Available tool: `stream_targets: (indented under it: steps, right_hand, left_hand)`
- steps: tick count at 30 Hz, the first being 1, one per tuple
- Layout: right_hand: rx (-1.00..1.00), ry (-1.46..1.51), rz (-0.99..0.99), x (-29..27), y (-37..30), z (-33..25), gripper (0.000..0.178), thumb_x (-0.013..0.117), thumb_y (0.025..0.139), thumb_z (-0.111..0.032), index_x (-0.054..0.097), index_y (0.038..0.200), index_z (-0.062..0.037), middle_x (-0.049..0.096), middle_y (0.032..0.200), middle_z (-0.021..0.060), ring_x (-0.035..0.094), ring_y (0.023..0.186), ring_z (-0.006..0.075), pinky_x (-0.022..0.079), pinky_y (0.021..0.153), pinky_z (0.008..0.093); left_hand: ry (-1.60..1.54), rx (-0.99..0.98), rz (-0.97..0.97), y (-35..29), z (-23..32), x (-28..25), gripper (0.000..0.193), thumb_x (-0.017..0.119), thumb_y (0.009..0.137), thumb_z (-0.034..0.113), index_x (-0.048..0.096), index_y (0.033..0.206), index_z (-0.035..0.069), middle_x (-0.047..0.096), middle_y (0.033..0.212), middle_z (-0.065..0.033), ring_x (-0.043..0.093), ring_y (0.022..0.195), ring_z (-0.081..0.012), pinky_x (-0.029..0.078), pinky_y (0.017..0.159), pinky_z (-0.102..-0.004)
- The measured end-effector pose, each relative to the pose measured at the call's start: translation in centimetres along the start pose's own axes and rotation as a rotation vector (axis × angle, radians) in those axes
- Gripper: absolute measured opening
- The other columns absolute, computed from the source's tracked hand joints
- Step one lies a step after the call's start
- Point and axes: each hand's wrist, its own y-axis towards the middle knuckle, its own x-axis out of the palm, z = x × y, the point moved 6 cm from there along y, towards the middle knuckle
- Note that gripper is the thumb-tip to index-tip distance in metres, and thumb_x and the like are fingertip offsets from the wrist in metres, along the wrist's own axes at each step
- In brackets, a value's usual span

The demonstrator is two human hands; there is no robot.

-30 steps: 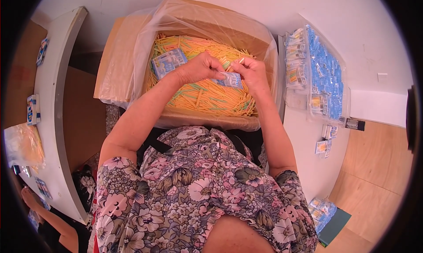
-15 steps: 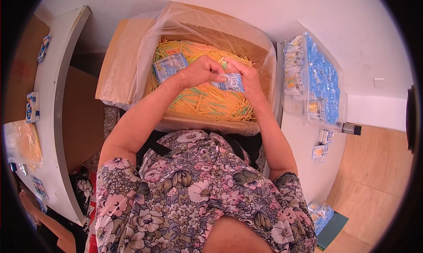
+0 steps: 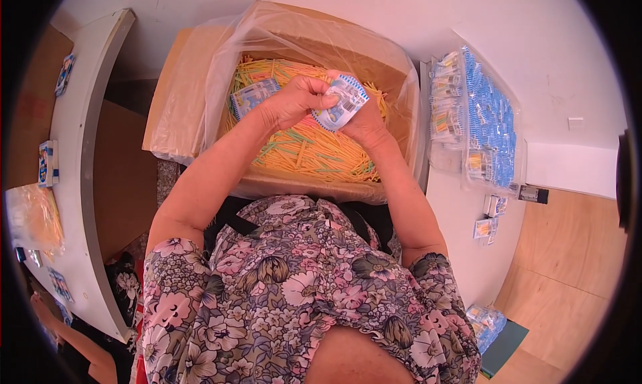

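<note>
The left hand (image 3: 293, 104) pinches a packet (image 3: 349, 106) above the sticks (image 3: 307, 153) in the box (image 3: 304, 189); the right hand (image 3: 368, 123) is partly behind it, its grip unclear. Light pressure should keep the packet uncreased.

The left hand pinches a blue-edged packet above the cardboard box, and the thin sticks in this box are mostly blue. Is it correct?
Not the colour: in the head view, the thin sticks below the packet are mostly orange-yellow, not blue.
</note>
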Motion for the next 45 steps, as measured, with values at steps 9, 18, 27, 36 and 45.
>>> stream_targets:
  steps: [9,18,27,36,45]
  right_hand:
    - [0.120,0.180,0.055,-3.9,-0.4,2.1,0.023,0.060,0.088,-0.020,0.057,0.102,-0.0028,0.061,0.079,0.0018,0.057,0.070,0.0134,0.047,0.068,0.0283]
    - [-0.222,-0.200,0.250,-1.2,0.1,0.2,0.029,0.066,0.083,-0.027,0.056,0.071,-0.0024,0.053,0.058,0.0106,0.049,0.050,0.0188,0.039,0.047,0.0295]
    - [-0.130,-0.025,0.273,-2.6,-0.1,0.4,0.025,0.064,0.082,-0.019,0.054,0.068,-0.0009,0.044,0.053,0.0053,0.041,0.049,0.0107,0.035,0.046,0.0284]
    - [-0.088,0.013,0.515,-4.0,-1.5,2.8,0.023,0.065,0.080,-0.019,0.056,0.071,-0.0001,0.055,0.061,0.0013,0.048,0.060,0.0068,0.040,0.053,0.0265]
    - [0.174,-0.554,-0.295,0.5,-8.4,5.3,0.020,0.062,0.077,-0.014,0.053,0.072,0.0027,0.054,0.063,0.0013,0.053,0.059,0.0122,0.044,0.056,0.0304]
  left_hand:
    - [0.768,0.186,-0.074,0.0,-0.3,1.7,0.006,0.070,0.075,0.003,0.066,0.078,-0.001,0.063,0.066,-0.0036,0.054,0.061,-0.0064,0.044,0.057,-0.0247]
    - [0.870,0.189,-0.169,-0.4,-0.3,2.0,0.011,0.071,0.075,0.002,0.068,0.085,-0.001,0.064,0.071,-0.0055,0.058,0.069,-0.0076,0.047,0.065,-0.0248]
    - [0.911,0.180,-0.145,-0.4,-0.2,2.3,0.009,0.070,0.075,0.003,0.064,0.078,-0.003,0.065,0.071,-0.0078,0.057,0.065,-0.0091,0.046,0.061,-0.0259]
    - [0.811,0.246,-0.179,0.3,-0.9,1.8,0.007,0.067,0.078,0.003,0.065,0.083,-0.002,0.060,0.066,-0.0031,0.052,0.062,-0.0067,0.044,0.057,-0.0262]
    - [0.458,0.107,0.008,0.3,-0.1,-0.2,0.007,0.068,0.079,0.002,0.068,0.085,0.000,0.066,0.079,-0.0016,0.058,0.075,-0.0086,0.049,0.073,-0.0237]
